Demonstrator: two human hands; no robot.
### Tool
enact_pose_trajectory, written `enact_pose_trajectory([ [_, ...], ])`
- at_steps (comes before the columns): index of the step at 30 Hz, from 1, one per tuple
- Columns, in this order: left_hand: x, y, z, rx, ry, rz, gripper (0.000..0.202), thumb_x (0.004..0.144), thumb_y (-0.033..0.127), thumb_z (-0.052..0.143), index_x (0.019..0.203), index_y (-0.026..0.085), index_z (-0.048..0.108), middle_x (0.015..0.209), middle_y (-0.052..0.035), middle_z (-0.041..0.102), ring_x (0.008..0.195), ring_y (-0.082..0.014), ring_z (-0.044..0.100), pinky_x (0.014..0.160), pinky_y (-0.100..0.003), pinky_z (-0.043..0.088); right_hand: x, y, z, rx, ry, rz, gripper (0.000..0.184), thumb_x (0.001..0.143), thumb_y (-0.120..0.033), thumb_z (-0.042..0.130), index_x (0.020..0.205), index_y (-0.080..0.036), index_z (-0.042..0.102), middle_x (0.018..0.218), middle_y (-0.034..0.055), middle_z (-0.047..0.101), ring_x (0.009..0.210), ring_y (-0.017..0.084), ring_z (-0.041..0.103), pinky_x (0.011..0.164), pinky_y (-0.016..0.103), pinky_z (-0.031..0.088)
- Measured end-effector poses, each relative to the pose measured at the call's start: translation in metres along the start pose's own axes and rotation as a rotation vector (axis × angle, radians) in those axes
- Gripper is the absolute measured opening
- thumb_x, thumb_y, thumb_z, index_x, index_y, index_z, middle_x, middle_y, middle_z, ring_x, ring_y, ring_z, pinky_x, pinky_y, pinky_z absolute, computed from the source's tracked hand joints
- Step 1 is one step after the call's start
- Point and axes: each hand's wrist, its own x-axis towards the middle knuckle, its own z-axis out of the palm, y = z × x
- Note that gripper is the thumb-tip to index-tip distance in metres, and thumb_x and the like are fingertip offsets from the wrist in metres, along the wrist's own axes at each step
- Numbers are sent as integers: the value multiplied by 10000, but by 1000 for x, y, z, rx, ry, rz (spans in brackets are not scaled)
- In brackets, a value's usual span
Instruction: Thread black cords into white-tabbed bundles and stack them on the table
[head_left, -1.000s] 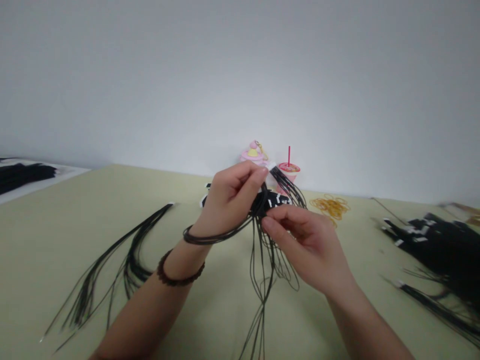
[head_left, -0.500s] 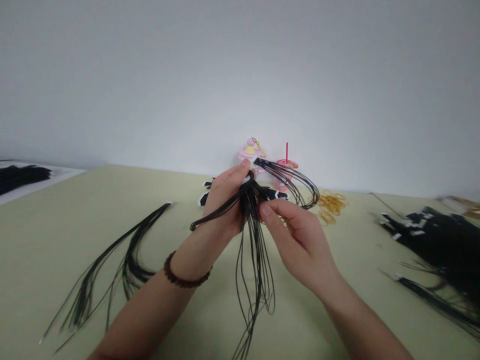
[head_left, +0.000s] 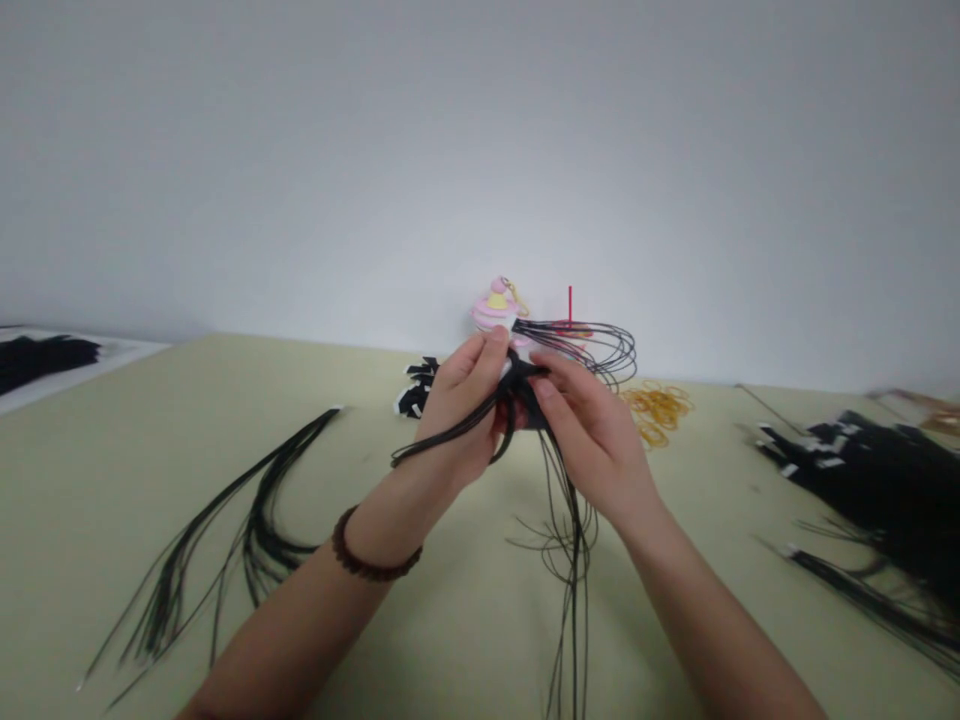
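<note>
From the head camera, both hands meet above the middle of the pale yellow-green worktop (head_left: 112, 430), toward its far edge. The left hand (head_left: 459, 412) is clenched around a bundle of thin black cords (head_left: 574, 530), pinching it between thumb and fingertips. A strand runs back across the hand toward the wrist, which wears a brown beaded bracelet (head_left: 373, 558). The right hand (head_left: 592, 440) touches the left and grips the same bundle at the bunched point. From there, loops arch out to the right and long strands hang down to the worktop's near edge.

A loose sheaf of black cords (head_left: 251, 510) lies near the left edge. A heap of black cords with white tags (head_left: 877, 475) sits at the right edge. A small pile of yellow rubber bands (head_left: 660, 405) rests near the far edge, just beside a pink and yellow toy (head_left: 495, 303).
</note>
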Motion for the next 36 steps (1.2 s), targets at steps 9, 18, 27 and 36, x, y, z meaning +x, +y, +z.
enact_pose_trajectory([
  [9, -5, 7, -12, 84, -337, -209, 205, 830, 332, 556, 775, 136, 580, 597, 29, 517, 418, -48, 485, 368, -147, 428, 0, -20, -25, -93, 132, 55, 167, 757, -309, 672, 865, -181, 673, 838, 26, 697, 763, 157, 642, 765, 303, 497],
  [18, -15, 5, -4, 307, -214, -162, 316, 828, 430, 518, 649, 170, 503, 406, 78, 359, 279, -38, 321, 238, -122, 249, -7, -39, -23, -455, 177, -82, 92, 770, -274, 655, 774, -181, 654, 643, -36, 616, 643, 98, 575, 669, 229, 426],
  [27, -17, 9, -9, 402, -223, -155, 373, 802, 522, 515, 642, 187, 550, 363, 69, 369, 243, -55, 323, 218, -142, 237, -10, -43, -20, -371, 160, -134, 66, 777, -215, 645, 816, -163, 655, 681, -21, 611, 687, 94, 563, 718, 239, 424],
  [36, -7, 13, -10, 336, -108, -201, 353, 805, 447, 534, 590, 170, 490, 354, 76, 346, 249, -30, 276, 233, -124, 217, -13, -56, -35, 124, -203, 82, 56, 792, -169, 608, 836, -184, 639, 592, -43, 569, 506, 61, 509, 445, 166, 393],
])
